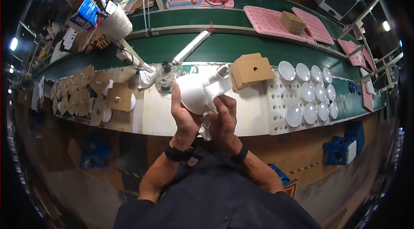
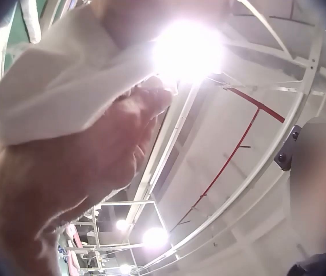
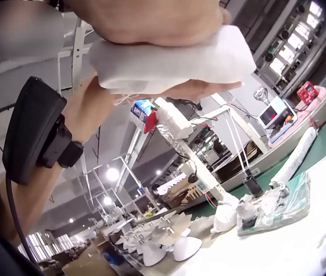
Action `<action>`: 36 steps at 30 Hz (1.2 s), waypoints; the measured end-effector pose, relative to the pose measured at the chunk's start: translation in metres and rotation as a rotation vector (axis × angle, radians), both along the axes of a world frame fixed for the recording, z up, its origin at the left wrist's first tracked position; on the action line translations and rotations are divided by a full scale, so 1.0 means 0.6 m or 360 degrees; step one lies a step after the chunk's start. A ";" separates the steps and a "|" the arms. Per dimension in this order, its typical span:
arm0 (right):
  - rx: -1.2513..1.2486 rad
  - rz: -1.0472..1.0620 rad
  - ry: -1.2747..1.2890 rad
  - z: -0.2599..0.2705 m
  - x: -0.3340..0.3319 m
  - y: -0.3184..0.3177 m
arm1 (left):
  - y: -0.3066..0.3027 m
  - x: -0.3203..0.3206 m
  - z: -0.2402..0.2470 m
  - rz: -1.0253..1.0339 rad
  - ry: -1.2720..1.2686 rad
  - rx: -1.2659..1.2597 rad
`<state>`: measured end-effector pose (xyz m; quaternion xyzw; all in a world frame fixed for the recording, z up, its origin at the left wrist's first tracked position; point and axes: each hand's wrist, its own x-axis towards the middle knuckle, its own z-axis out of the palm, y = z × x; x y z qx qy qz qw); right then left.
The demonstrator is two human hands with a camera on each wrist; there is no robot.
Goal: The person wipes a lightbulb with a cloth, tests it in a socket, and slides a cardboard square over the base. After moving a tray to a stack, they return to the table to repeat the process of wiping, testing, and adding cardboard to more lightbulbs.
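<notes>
A large white light bulb (image 1: 192,95) with a metal screw base (image 1: 223,70) is held tilted above the front of the workbench, its base toward the upper right. My left hand (image 1: 186,119) grips the white body from the left, thumb up along its side. Bunched in my right hand (image 1: 225,119), a white cloth (image 1: 219,89) lies against the bulb near its neck. A loose end of the cloth hangs between both hands. In the right wrist view, white cloth (image 3: 174,63) shows between the hands; much of the bulb is hidden there.
Right of the hands stand a cardboard box (image 1: 251,71) and a white holed tray (image 1: 280,119) carrying several white bulbs. To the left, several bulbs with cardboard pieces (image 1: 118,96) stand in rows. Behind lie a plastic-wrapped fixture (image 1: 166,78) and a long wrapped roll (image 1: 191,48).
</notes>
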<state>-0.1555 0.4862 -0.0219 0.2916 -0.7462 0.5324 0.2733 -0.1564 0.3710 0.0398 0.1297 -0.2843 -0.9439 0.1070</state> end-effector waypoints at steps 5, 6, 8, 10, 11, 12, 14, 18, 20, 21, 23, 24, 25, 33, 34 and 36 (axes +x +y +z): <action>-0.0602 0.0016 -0.0421 0.016 0.008 -0.034 | 0.017 0.010 0.000 -0.0024 -0.0033 -0.0191; -0.0827 0.0061 -0.0657 0.019 0.011 -0.037 | 0.018 0.008 -0.002 -0.0019 -0.0033 -0.0195; -0.0309 0.0038 -0.0388 0.016 0.021 -0.014 | 0.014 0.001 -0.011 0.0081 -0.0049 -0.0289; -0.0182 0.0231 0.0072 0.015 0.024 -0.028 | -0.010 0.003 -0.050 -0.0217 0.0066 -0.0392; -0.0109 0.0210 0.0113 0.018 0.022 -0.032 | -0.005 0.006 -0.059 -0.0177 0.0068 -0.0329; -0.0113 0.0204 0.0117 0.039 0.010 -0.031 | 0.003 0.002 -0.039 -0.0142 0.0073 -0.0268; 0.0203 0.0114 0.0161 0.097 -0.008 -0.025 | 0.002 0.010 -0.067 -0.0106 0.0169 -0.0748; 0.0497 0.0140 -0.0101 0.120 -0.058 -0.040 | -0.003 0.023 -0.101 -0.0061 0.0048 -0.1007; 0.0511 0.0134 -0.0297 0.112 -0.087 -0.045 | -0.008 0.033 -0.119 -0.0182 -0.0074 -0.0912; 0.0524 0.0154 -0.0489 0.104 -0.104 -0.046 | -0.008 0.037 -0.117 -0.0279 -0.0057 -0.0893; 0.0711 0.0146 -0.0725 0.078 -0.155 -0.046 | -0.005 0.041 -0.139 -0.0344 0.0029 -0.1058; 0.0858 0.0138 -0.0780 0.062 -0.175 -0.042 | 0.008 0.051 -0.120 -0.0351 0.0059 -0.1201; 0.0959 0.0149 -0.0902 0.036 -0.192 -0.036 | 0.013 0.057 -0.123 -0.0282 0.0125 -0.1398; 0.0867 0.0702 -0.0879 0.043 -0.090 0.004 | -0.015 0.053 -0.165 -0.0106 -0.0280 -0.0911; 0.0799 0.0733 -0.0438 0.039 -0.073 0.008 | -0.024 0.051 -0.180 -0.0090 -0.0306 -0.0904; 0.0813 0.0883 -0.0355 0.030 -0.044 0.027 | -0.050 0.037 -0.201 0.0000 -0.0424 -0.0329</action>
